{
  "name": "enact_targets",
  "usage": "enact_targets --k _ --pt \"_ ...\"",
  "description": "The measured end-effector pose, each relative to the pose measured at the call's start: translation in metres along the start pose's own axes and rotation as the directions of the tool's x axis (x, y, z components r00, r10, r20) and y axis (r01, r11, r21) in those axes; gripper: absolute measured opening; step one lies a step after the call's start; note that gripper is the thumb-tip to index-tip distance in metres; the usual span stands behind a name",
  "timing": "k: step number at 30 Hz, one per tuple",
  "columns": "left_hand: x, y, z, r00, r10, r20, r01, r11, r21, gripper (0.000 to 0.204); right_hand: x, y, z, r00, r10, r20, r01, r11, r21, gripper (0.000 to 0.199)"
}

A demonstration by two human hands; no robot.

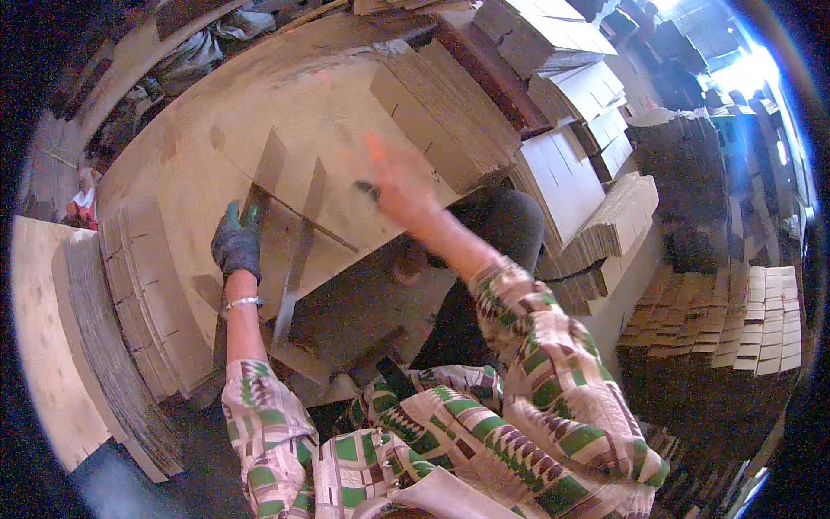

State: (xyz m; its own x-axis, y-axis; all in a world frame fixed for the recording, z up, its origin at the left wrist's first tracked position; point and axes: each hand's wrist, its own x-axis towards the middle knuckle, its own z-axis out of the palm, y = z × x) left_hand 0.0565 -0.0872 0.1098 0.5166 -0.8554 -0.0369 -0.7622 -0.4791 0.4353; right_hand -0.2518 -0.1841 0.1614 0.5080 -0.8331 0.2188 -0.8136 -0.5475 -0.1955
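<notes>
My left hand, in a dark glove with green fingertips, grips a cardboard strip standing on edge on the wooden board. That strip crosses a long thin strip, and another upright strip stands to its right, like part of a slotted divider. My right hand is over the board, right of these pieces and near a stack of slotted cardboard. Motion smears it; orange shows at its fingertips and a dark patch near the thumb. Whether it holds anything cannot be made out.
The wooden board forms the work surface. More slotted cardboard stacks stand at its left edge and beyond its right side. Cardboard pieces are piled farther right. My bent knee is beside the board's right edge.
</notes>
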Motion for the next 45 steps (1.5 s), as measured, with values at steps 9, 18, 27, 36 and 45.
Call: enact_targets --k 9,18,27,36,45 --pt "-0.066 -0.034 -0.038 0.957 0.224 -0.184 -0.215 0.974 0.07 0.066 0.049 0.12 -0.035 0.973 0.23 -0.012 -0.214 0.881 -0.422 0.036" --pt "-0.173 -0.045 -0.031 0.952 0.305 -0.022 -0.294 0.933 0.207 0.049 -0.002 -0.047 -0.051 0.976 0.01 -0.218 0.092 0.887 0.452 0.075" --pt "-0.146 -0.033 -0.009 0.959 0.114 0.261 -0.173 0.961 0.214 0.021 -0.083 -0.15 0.023 0.925 -0.338 0.172 0.239 0.871 0.43 0.102" --pt "-0.143 -0.032 -0.002 0.987 0.01 0.159 -0.011 1.0 0.007 0.034 -0.079 -0.143 0.058 0.861 -0.326 0.391 0.23 0.935 0.271 0.092" --pt "-0.107 -0.101 -0.013 0.963 -0.242 -0.117 0.255 0.96 0.116 0.096 -0.014 -0.088 0.056 0.912 0.115 0.395 -0.238 0.931 0.277 0.06"
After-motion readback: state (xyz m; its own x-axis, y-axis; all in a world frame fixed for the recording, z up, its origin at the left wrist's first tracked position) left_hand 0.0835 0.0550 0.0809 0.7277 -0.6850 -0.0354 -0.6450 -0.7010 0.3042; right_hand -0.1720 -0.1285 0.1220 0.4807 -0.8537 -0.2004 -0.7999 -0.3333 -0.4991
